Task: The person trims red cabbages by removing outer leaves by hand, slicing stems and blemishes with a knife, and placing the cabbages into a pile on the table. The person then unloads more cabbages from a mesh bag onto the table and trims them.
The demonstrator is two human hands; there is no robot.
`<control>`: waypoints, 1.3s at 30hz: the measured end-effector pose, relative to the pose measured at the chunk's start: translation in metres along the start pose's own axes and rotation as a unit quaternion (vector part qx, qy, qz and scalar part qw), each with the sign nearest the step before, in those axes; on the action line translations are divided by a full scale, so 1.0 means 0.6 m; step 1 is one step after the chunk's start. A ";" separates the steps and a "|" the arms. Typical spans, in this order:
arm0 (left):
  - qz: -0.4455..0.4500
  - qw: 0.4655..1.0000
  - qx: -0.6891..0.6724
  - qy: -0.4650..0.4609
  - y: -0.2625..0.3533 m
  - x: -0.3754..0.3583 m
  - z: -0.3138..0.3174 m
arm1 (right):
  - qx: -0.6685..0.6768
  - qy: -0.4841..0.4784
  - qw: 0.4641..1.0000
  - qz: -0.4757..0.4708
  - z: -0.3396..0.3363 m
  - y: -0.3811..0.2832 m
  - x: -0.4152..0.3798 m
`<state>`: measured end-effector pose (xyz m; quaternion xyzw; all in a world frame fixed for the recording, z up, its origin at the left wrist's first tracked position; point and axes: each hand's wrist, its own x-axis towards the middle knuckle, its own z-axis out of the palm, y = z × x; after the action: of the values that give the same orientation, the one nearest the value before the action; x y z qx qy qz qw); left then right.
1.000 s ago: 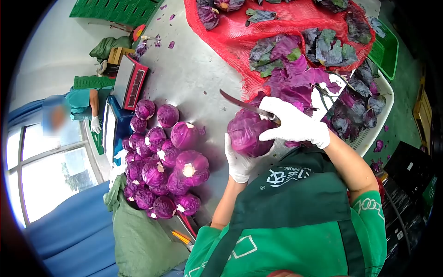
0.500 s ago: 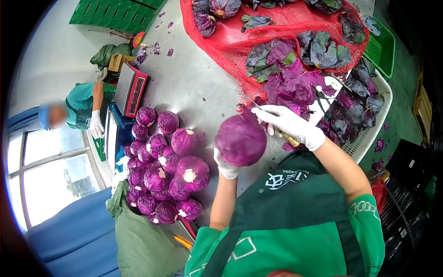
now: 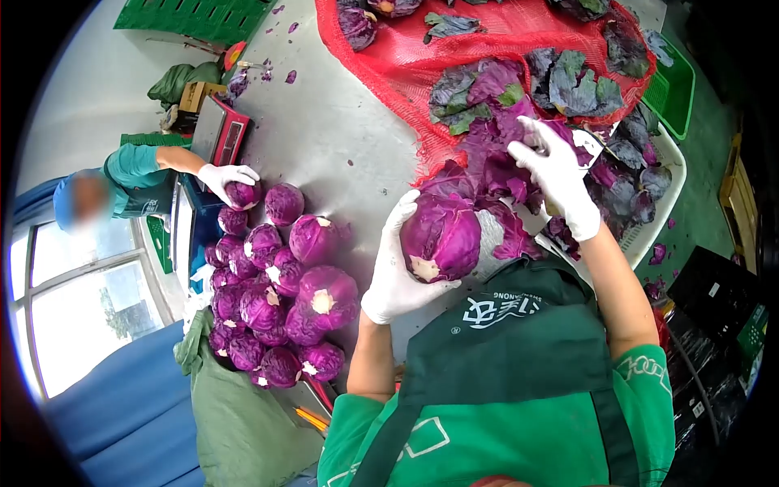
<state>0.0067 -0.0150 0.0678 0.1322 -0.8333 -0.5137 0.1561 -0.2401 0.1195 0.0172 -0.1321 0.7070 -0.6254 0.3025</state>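
A purple cabbage point(image 3: 442, 235) with its pale cut stem facing down sits in my gloved left hand point(image 3: 402, 264), fingers wrapped round its left and lower sides. My gloved right hand point(image 3: 560, 174) is raised to the right of it, fingers curved and apart, over loose purple leaves point(image 3: 495, 166). No knife shows in this view. Several trimmed cabbages point(image 3: 264, 304) are piled at the left. Darker outer leaves point(image 3: 572, 85) lie on the red mesh sack point(image 3: 389, 69) beyond my hands.
Leaves fill a white basket point(image 3: 677, 154) at the right, near a green crate point(image 3: 673, 85). Across the metal table point(image 3: 312, 114), at the left, a co-worker's gloved hand point(image 3: 230, 180) touches a cabbage beside the red scale point(image 3: 231, 134). A green sack point(image 3: 243, 422) lies lower left.
My right hand has moved up and right, and the knife it held is out of sight. The held cabbage has turned, showing its stem. The co-worker's hand has reached onto a cabbage.
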 end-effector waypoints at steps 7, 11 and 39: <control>-0.065 0.968 0.221 -0.099 -0.032 0.013 0.024 | -0.114 -0.259 0.949 -0.137 0.039 0.022 -0.081; -0.077 0.964 0.206 -0.151 -0.052 0.015 0.030 | -0.225 -0.339 0.908 -0.102 0.048 0.008 -0.090; -0.211 0.976 -0.012 0.052 -0.086 0.015 0.076 | -0.478 -0.253 0.804 -0.246 0.047 0.039 -0.098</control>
<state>-0.0165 -0.0040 0.0034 0.3292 -0.7712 -0.5376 0.0886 -0.1728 0.1342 0.0094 -0.5827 0.7589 -0.2056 0.2053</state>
